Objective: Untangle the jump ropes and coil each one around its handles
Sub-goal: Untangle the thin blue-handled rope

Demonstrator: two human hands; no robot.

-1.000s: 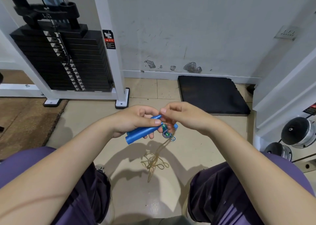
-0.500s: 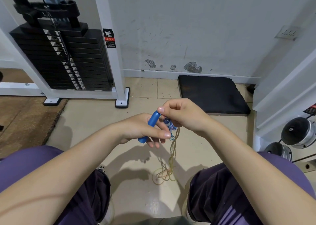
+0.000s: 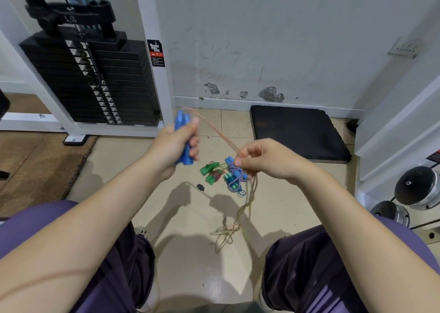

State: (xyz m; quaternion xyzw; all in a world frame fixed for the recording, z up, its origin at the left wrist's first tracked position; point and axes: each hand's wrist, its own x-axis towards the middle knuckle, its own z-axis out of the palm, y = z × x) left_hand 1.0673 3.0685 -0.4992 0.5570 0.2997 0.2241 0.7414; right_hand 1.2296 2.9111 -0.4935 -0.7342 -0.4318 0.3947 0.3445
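- Rope in hand: thin tan jump rope (image 3: 214, 132), running taut from the top of the blue handles (image 3: 182, 141) at centre frame down to the right hand, then hanging slack to a loose tangle of loops (image 3: 226, 234) on the tiled floor (image 3: 185, 217) at lower centre. Judged light, limp and smooth; likely to kink and slide off unless wound under slight tension.
- Left hand (image 3: 173, 146), centre frame: fingers and thumb curled round both blue handles, held together and nearly upright. Handles look rigid; the mid-length grip leaves their upper part free for winding.
- Right hand (image 3: 259, 162), right of centre: fingers bunched, pinching the rope near the fingertips. Best hold is judged to be a light pinch that lets the cord feed through.
- Finished bundles on the floor between the hands: purple-and-white rope coiled on blue handles (image 3: 235, 177); green handles (image 3: 209, 172) just beside it, with a darker rope wound on them.
- Small black object (image 3: 200, 187) nearby, unidentifiable.
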